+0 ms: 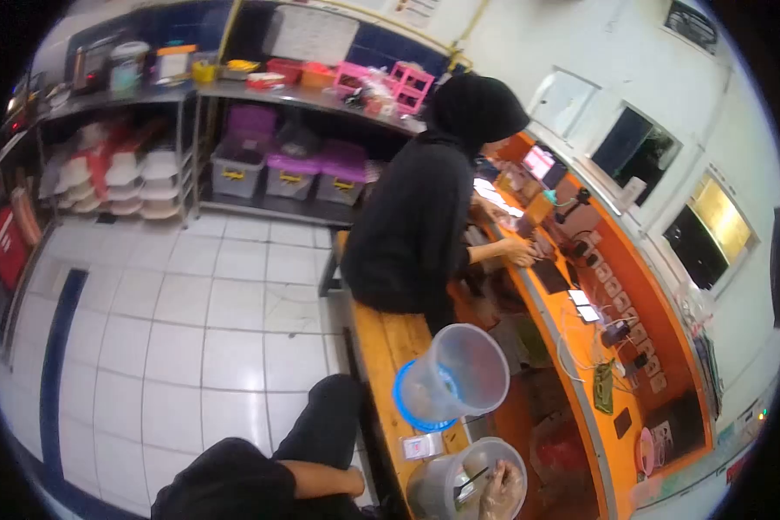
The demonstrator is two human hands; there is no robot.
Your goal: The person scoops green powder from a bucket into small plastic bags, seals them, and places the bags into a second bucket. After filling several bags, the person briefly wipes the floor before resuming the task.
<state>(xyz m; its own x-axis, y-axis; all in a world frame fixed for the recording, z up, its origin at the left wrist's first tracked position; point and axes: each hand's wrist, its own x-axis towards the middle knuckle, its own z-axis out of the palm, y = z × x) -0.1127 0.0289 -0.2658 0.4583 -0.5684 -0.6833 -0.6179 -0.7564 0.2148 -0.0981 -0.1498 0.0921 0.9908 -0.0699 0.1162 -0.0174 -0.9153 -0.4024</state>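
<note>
At the bottom edge, my right hand (501, 494), which seems to be in a thin clear plastic glove, is in the mouth of a translucent plastic bucket (425, 492). Its fingers are curled; what they hold is hard to make out. A thin dark stick-like piece (471, 477) lies just left of the fingers, above pale and greenish contents. My left hand (355, 482) rests low beside my dark-clothed leg, its fingers hidden. Nearest beyond the bucket are a small white-and-red packet (422, 446) and an empty clear bucket (470, 368) standing in a blue rim or lid (412, 407).
The buckets stand on a wooden bench (390, 347), where a person in black (416, 217) sits facing an orange counter (594, 433) with phones and cables. Steel shelves (312, 95) with purple-lidded boxes (290, 173) line the back wall. White floor tiles (173, 347) lie left.
</note>
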